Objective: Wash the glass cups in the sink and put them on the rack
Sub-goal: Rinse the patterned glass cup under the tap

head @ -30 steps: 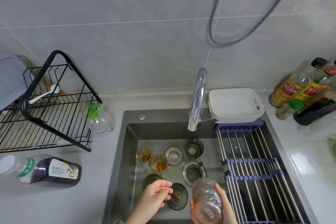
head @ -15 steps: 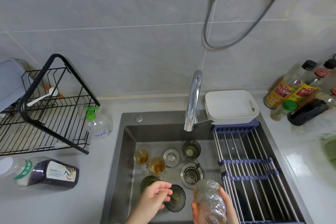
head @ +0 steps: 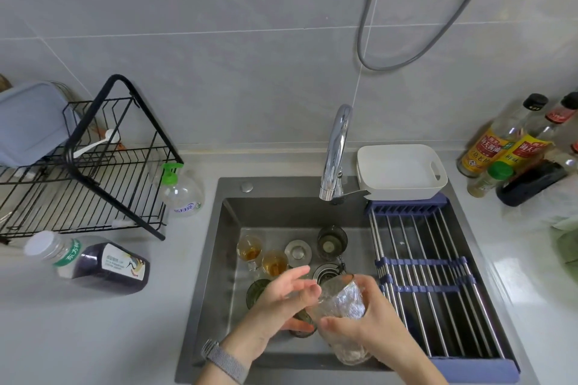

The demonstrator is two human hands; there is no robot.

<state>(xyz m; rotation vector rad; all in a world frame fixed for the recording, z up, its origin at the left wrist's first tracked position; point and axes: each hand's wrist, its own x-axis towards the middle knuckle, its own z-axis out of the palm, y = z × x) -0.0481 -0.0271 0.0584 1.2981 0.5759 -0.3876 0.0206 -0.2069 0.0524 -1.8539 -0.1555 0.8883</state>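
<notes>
A grey stone-look counter (head: 103, 337) runs under a tiled wall, with a dark steel sink (head: 215, 284) set into it. At the counter's left edge stands a black wire dish rack (head: 93, 184), seemingly bare of cups apart from a white spoon; a second, roll-up rack of steel rods (head: 434, 284) covers the sink's right side. The chrome tap (head: 336, 150) at the sink's back edge shows no running water.

Judging from this, the washing step is only beginning: one cup is in hand and no washed cup appears on either rack. The next move likely calls for turning the tap on and bringing the cup under the spout, keeping a firm hold since wet glass slips.

Over the sink's front edge, the right hand (head: 372, 325) is wrapped around a clear textured glass cup (head: 342, 306), tilted with its mouth pointing away from the person. The left hand (head: 281, 300) is open, fingers spread, its fingertips touching the cup's side and gripping nothing.

On the sink floor, near the drain (head: 325, 270), stand more cups: two small clear ones holding amber liquid (head: 262, 256), a dark smoked glass (head: 331, 242) towards the back edge, and a green-tinted one (head: 258, 291) partly hidden behind the left hand. Another dark cup (head: 301, 325) sits beneath the hands.
</notes>
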